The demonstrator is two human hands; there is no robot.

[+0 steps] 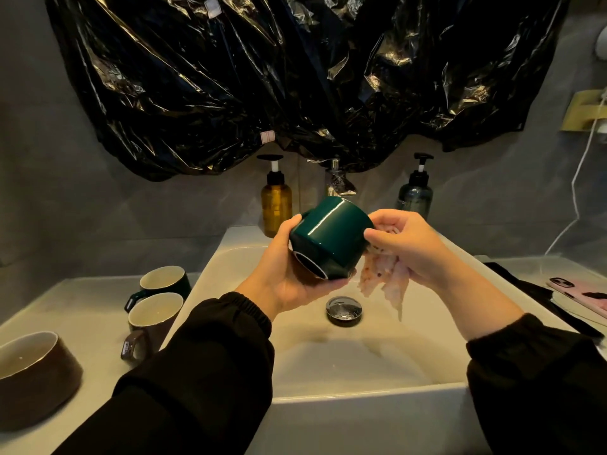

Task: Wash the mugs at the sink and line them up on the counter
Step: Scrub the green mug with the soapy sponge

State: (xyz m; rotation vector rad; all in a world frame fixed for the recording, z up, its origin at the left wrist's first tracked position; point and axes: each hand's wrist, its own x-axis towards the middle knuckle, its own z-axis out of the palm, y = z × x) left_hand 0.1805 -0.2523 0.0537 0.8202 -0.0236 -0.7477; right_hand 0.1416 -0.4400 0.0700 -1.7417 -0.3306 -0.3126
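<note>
We hold the glossy dark green ceramic mug (331, 236) over the white rectangular sink basin (328, 400), tipped so that its mouth points down and toward us. Our left hand (285, 269) grips it from below and from the left, fingers curled under the rim and thumb up beside the handle. Our right hand (405, 244) pinches a pale pinkish wet cloth (382, 279), bunched in curled fingers and pressed to the mug's right side, its loose end hanging toward the round chrome drain plug (344, 309). On the pale counter (82, 310) to our left stand three more vessels, all upright: a dark green mug with a cream inside (164, 280), just in front of it a brown mug with a cream inside (153, 320), and, well apart at the near edge, a wide brown cup (36, 377). Behind the basin stand an amber pump bottle (276, 203), a chrome tap (335, 180) and a blue-grey pump bottle (415, 196), under crumpled black plastic sheeting (262, 77). A phone in a pink case (578, 292) lies on the counter to our right.
</note>
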